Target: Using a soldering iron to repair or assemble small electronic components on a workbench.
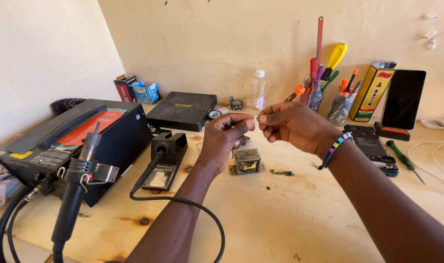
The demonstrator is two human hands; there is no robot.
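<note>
Something tiny, too small to identify, we pinch between left hand (225, 138) and right hand (294, 125) fingertips above the small transformer (246, 161).

Beaded bracelet (335, 148), bare forearms

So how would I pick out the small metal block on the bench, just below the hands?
Start at the wooden bench and find the two raised hands at its middle. Directly beneath them sits the small metal block, boxy and grey with a yellowish core. The flat green chip to its right is much thinner.
</note>
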